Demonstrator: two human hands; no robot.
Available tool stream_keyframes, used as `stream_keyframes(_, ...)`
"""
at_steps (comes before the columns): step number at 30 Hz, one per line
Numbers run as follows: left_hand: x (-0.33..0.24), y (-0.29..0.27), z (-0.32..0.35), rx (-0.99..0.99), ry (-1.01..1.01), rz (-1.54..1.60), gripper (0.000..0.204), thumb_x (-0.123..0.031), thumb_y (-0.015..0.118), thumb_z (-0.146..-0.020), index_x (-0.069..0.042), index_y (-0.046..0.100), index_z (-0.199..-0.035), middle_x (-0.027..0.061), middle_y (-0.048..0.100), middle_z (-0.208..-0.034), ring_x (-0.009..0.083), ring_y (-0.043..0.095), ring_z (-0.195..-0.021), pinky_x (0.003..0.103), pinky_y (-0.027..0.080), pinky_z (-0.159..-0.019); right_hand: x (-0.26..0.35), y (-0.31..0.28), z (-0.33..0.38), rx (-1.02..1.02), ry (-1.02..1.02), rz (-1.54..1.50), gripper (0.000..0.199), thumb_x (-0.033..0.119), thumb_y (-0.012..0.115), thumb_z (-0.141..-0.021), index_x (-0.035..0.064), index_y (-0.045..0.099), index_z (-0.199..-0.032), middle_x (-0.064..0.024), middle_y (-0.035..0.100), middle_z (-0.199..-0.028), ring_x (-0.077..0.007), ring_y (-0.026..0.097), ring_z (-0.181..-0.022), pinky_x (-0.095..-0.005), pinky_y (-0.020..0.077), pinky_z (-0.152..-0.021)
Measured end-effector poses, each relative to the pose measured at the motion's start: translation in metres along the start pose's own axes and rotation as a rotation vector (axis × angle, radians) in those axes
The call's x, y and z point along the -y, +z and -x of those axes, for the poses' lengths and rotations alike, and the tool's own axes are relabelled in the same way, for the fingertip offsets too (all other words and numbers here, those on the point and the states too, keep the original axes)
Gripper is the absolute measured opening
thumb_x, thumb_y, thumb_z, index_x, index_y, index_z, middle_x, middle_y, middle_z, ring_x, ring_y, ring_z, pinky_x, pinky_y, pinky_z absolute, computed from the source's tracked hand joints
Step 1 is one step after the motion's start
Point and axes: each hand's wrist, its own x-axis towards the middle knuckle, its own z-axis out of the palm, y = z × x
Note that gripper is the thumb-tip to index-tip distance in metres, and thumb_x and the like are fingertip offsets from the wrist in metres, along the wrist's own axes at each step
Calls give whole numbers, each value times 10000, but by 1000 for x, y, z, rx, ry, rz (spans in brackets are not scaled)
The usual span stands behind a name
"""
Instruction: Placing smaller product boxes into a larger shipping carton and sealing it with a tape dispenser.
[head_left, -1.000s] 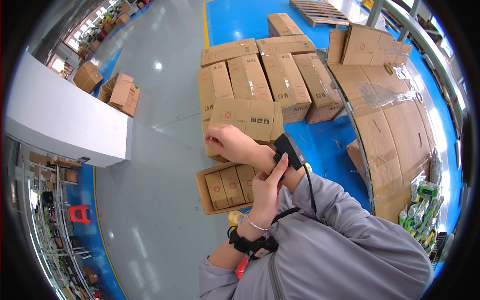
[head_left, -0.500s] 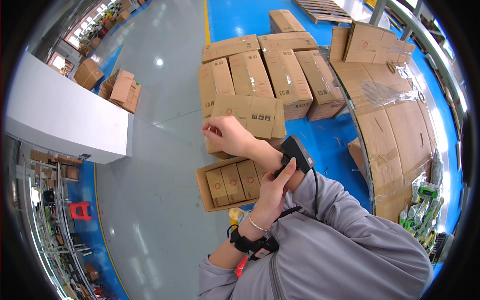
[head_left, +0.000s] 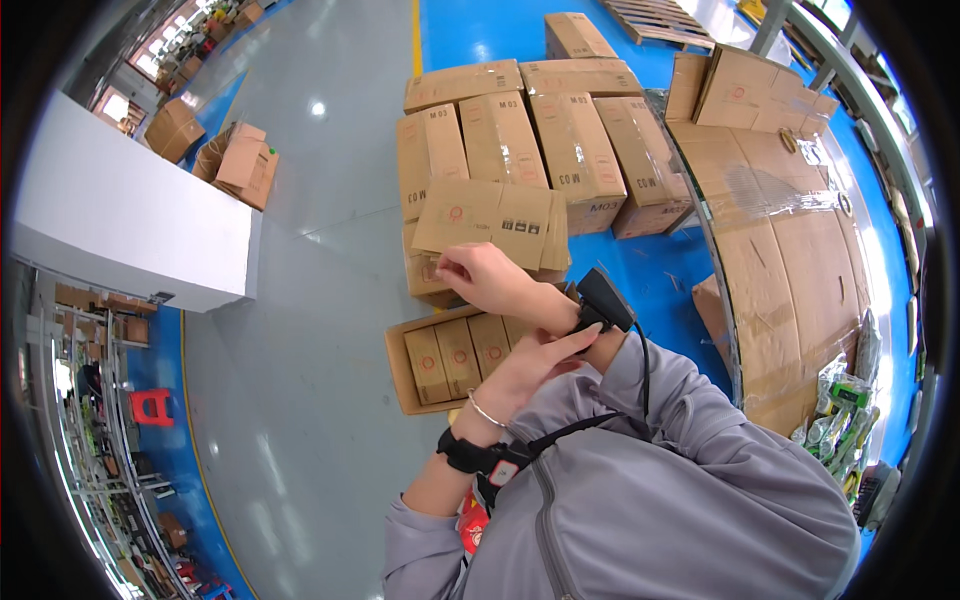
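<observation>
My right arm reaches across from the right, and a black box-shaped device [head_left: 606,298] with a cable is strapped to its wrist. My left hand [head_left: 530,368] is wrapped round that wrist at the strap, its thumb along the device's lower side; its other fingers are partly hidden. Loosely curled and with nothing visible in it, my right hand [head_left: 487,277] hovers near the flattened cardboard [head_left: 480,215]. Below it stands an open carton [head_left: 402,372] holding several small brown boxes [head_left: 459,358]. My left wrist carries a bracelet and a black strap [head_left: 468,452].
Several taped cartons [head_left: 500,140] stand grouped beyond my hands. To the right, cardboard sheets [head_left: 790,260] cover a large surface, with green-and-clear packets [head_left: 835,410] near its close end. A white pillar [head_left: 140,200] and a red stool [head_left: 151,407] are at left; a wooden pallet [head_left: 660,22] lies far off.
My right hand has shifted a little right and down, its fingers curling closer. My left hand has slid slightly left and remains at the right wrist. The view has tilted slightly.
</observation>
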Motion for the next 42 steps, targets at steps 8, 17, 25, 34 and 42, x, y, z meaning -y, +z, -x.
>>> stream_keyframes(8,57,-223,-2,-643,-101,-156,518,-409,575,-913,-62,508,-1292,140,582,-1216,196,577,-1068,312,436,-938,-177,2,68,-21,338,212,161,141,573,-811,10,639,-879,-194,641,-833,-364,616,-816,-434,493,-730)
stream_keyframes(17,261,-383,12,-1196,-210,-844,330,-300,641,-850,28,648,-880,149,663,-745,290,646,-740,391,499,-747,-314,72,193,220,791,241,272,137,576,-819,32,548,-1068,-187,551,-1005,-369,549,-983,-443,460,-827)
stream_keyframes(25,297,-417,-186,-1579,-284,-1301,654,-463,471,-932,-20,337,-1394,252,302,-1456,431,305,-1324,564,320,-1003,-389,165,187,268,330,549,459,216,569,-859,23,459,-1261,-189,457,-1312,-373,431,-1213,-483,350,-988)
stream_keyframes(34,349,-420,-272,-1942,-389,-1229,638,-485,335,-954,-130,255,-1478,206,123,-1550,366,164,-1415,633,171,-1026,-423,250,202,243,345,641,557,366,501,-914,-40,477,-1294,-240,501,-1284,-364,439,-1240,-473,234,-1115)
stream_keyframes(42,350,-418,-271,-1770,-345,-1313,597,-419,262,-971,-48,306,-1437,198,29,-1565,426,40,-1426,657,107,-1060,-437,273,198,244,444,650,489,430,533,-876,17,607,-1127,-188,580,-1124,-339,508,-1111,-622,252,-1012)
